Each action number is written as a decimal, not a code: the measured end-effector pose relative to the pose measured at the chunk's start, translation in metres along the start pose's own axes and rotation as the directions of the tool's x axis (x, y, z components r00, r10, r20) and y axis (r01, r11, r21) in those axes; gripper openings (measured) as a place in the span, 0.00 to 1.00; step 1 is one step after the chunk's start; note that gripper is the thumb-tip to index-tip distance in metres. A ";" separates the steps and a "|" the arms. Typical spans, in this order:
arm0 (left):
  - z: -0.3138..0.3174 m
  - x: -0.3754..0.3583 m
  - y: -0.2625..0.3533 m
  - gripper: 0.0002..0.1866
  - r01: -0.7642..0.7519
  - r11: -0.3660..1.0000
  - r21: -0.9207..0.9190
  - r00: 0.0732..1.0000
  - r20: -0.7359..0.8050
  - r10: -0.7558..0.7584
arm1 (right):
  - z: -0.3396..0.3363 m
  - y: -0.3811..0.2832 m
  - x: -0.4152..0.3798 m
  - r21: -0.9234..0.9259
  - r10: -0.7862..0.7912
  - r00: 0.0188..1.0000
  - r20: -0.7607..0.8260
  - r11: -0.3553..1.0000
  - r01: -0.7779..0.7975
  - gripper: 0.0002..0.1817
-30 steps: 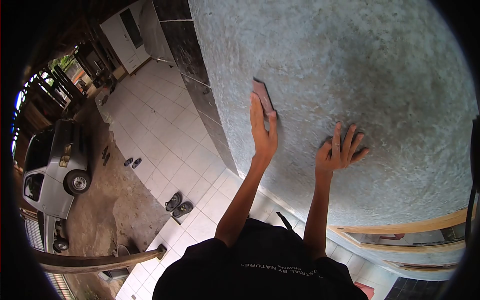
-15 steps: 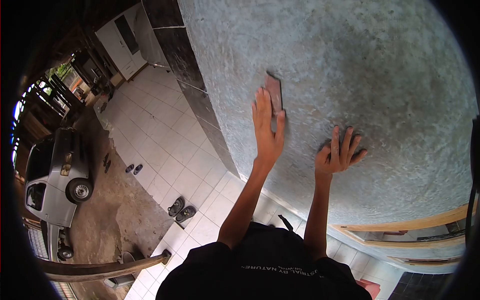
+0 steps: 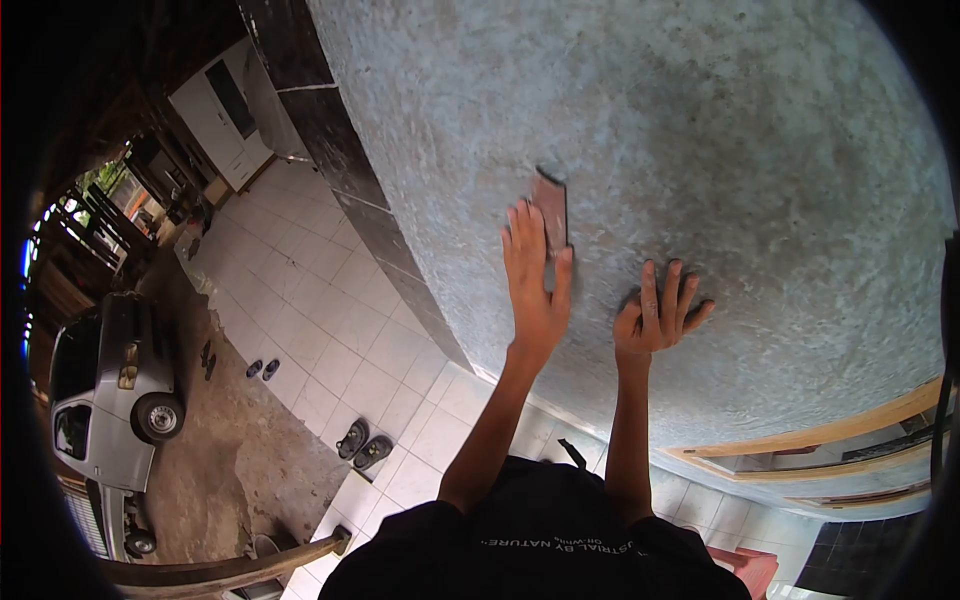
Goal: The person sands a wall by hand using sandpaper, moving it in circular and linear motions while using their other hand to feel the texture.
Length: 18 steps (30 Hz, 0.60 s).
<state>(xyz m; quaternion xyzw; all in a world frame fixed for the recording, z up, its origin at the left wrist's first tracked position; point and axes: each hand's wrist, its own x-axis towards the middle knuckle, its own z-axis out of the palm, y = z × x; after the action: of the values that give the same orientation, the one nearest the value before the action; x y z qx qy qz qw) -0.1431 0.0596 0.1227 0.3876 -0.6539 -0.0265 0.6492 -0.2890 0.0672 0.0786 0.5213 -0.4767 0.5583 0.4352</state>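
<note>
My left hand presses a reddish-brown strip, which looks like sandpaper, against the rough blue-grey wall. The strip lies under and beside the fingers, its dark upper end curling off the wall. To the right, my right hand rests on the wall with fingers spread and nothing in it.
Dark tiles edge the wall on the left. Beyond are a white tiled floor, sandals, a silver vehicle, a white cabinet and a wooden rail. A wood-framed window is at lower right.
My left hand and the strip have moved slightly down in view. My right hand has shifted a little left. The whole view has tilted slightly.
</note>
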 end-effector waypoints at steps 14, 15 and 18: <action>0.007 -0.001 -0.006 0.30 -0.041 0.998 -0.040 0.999 -0.016 0.040 | 0.002 0.002 -0.001 -0.005 -0.005 1.000 -0.003 1.000 0.005 0.23; 0.007 0.001 -0.004 0.30 -0.032 0.999 -0.030 0.999 -0.025 0.031 | 0.003 0.002 -0.001 -0.002 -0.011 1.000 -0.011 1.000 0.011 0.23; 0.001 0.022 0.000 0.30 -0.028 1.000 -0.010 0.999 -0.046 0.027 | 0.002 0.002 -0.001 -0.001 -0.015 1.000 -0.009 1.000 0.015 0.23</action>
<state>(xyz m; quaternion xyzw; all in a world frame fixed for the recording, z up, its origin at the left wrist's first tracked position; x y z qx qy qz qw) -0.1404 0.0472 0.1412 0.3757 -0.6438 -0.0120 0.6665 -0.2906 0.0650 0.0772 0.5222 -0.4711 0.5570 0.4418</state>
